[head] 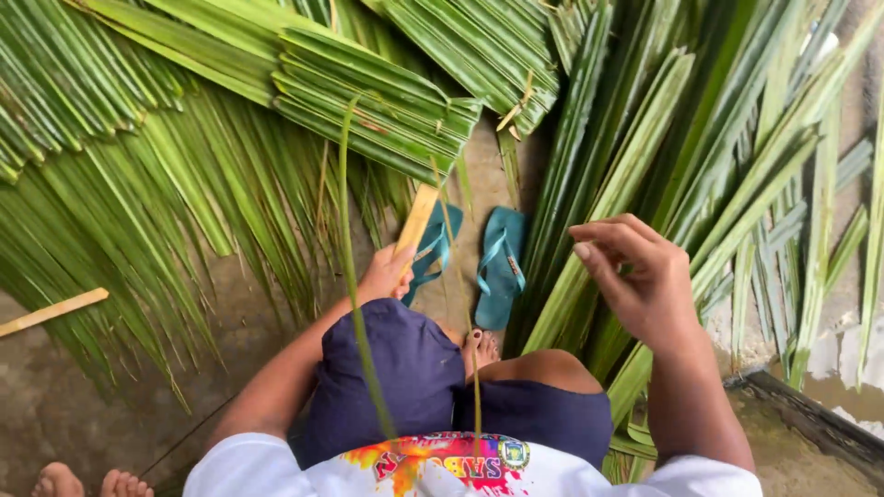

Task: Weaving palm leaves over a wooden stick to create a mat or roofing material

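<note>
Here the left hand [385, 272] grips a flat pale wooden stick [416, 219] pointing toward 1 o'clock, above 2 teal rubber flip-flops [500, 269]. The right hand [635, 276], at 3 o'clock, is loosely curled, seemingly pinching a thin green leaf strip [354, 276]. Long green palm fronds [184, 166] surround both.

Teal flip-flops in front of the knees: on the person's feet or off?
Off. The pair of teal flip-flops lies empty on the ground, straps up, while bare toes show apart from them, behind the knees.

bare floor [110, 387] lies open at left — palm leaves [645, 156] and teal sandals [502, 267] crowd ahead.
</note>
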